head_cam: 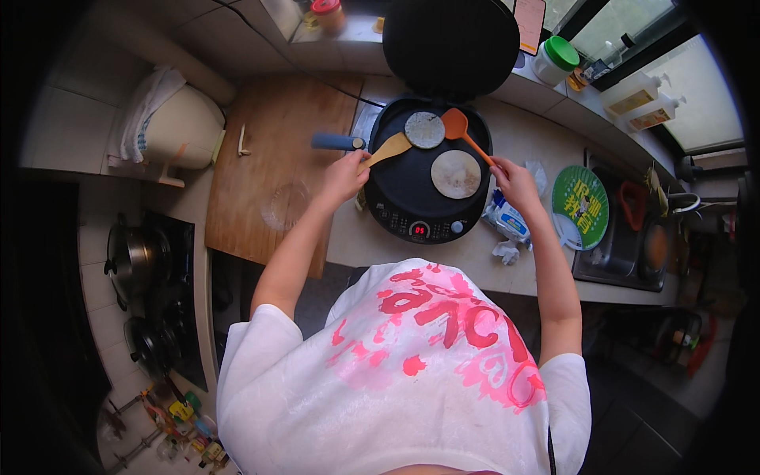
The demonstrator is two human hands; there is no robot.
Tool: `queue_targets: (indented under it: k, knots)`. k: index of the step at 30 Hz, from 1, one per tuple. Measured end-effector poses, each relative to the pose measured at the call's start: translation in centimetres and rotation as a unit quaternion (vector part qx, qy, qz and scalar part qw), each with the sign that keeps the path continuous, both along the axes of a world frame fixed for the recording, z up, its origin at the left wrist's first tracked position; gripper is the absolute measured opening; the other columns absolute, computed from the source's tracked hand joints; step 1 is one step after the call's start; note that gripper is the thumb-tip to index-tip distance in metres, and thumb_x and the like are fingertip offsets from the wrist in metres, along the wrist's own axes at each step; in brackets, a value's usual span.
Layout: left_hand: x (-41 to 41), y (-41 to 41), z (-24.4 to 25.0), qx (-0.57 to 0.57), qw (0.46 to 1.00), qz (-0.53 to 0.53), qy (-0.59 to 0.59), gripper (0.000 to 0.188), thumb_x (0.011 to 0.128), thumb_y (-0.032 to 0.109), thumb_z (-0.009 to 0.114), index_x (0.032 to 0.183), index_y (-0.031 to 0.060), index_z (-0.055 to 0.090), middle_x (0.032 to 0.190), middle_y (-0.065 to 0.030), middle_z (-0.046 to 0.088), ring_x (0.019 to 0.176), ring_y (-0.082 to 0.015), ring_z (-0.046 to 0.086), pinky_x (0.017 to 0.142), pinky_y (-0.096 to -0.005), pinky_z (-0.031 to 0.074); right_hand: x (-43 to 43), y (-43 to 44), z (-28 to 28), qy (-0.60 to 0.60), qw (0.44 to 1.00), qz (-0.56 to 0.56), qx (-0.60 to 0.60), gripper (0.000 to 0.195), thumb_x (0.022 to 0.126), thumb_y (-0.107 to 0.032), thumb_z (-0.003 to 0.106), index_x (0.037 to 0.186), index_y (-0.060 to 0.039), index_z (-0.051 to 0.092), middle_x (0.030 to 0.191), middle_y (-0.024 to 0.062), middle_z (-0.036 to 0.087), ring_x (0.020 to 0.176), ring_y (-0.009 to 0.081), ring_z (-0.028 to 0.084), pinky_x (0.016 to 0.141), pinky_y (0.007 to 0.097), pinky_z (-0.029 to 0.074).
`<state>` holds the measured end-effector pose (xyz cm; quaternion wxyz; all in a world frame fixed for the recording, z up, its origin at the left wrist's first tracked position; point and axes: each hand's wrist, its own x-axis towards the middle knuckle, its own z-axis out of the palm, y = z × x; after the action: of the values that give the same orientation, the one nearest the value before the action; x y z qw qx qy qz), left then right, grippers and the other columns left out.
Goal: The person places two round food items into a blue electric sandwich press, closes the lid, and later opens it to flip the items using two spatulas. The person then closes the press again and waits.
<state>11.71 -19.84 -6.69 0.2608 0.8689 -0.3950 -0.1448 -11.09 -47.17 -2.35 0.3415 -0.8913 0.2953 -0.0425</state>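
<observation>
Before me stands a round black electric griddle (398,178) with its lid (451,44) raised. Two round flatbreads lie on its plate: a greyish, speckled one (424,130) towards the back and a paler one (456,174) nearer the front right. My left hand (347,176) grips a wooden spatula (387,151), whose blade touches the lower left edge of the speckled flatbread. My right hand (512,181) holds an orange turner (455,124) by its handle; its head is at that flatbread's right edge. Whether either blade reaches under the bread, I cannot tell.
A blue handle (332,141) sticks out left of the griddle, over a wooden board (261,178) bearing a clear round lid or dish (286,205). On the right are a packet of wipes (507,218), crumpled tissue (506,252), a green hand fan (580,205) and a sink (623,270).
</observation>
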Motion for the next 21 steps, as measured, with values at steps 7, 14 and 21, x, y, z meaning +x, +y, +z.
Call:
queue_targets:
  k: [7, 14, 21]
  knots:
    - [1.0, -0.4, 0.2, 0.008, 1.000, -0.010, 0.006, 0.027, 0.076, 0.019, 0.057, 0.102, 0.0098, 0.056, 0.099, -0.0103, 0.060, 0.090, -0.0284, 0.057, 0.076, -0.0362, 0.046, -0.7, -1.0, -1.4, -0.052, 0.982, -0.012, 0.180, 0.027, 0.085, -0.015, 0.055, 0.107, -0.0005, 0.058, 0.067, 0.0037, 0.056, 0.059, 0.0091, 0.050, 0.055, 0.0244, 0.042]
    - [2.6, 0.2, -0.2, -0.013, 0.999, -0.033, -0.005, 0.026, 0.075, 0.020, 0.057, 0.099, 0.0112, 0.056, 0.097, -0.0081, 0.060, 0.088, -0.0280, 0.057, 0.072, -0.0363, 0.046, -0.2, -0.4, -2.0, -0.048, 0.969, 0.028, 0.242, 0.027, 0.086, -0.016, 0.054, 0.109, -0.0017, 0.058, 0.067, 0.0012, 0.054, 0.058, 0.0068, 0.046, 0.052, 0.0219, 0.039]
    - [2.5, 0.1, 1.7, 0.023, 0.999, -0.046, 0.005, 0.025, 0.076, 0.018, 0.056, 0.099, 0.0083, 0.056, 0.095, -0.0101, 0.060, 0.088, -0.0280, 0.058, 0.073, -0.0347, 0.047, 1.2, 0.9, -4.4, -0.071, 0.946, -0.003, 0.316, 0.027, 0.087, -0.016, 0.053, 0.109, -0.0022, 0.059, 0.067, -0.0005, 0.053, 0.056, 0.0054, 0.046, 0.048, 0.0195, 0.036]
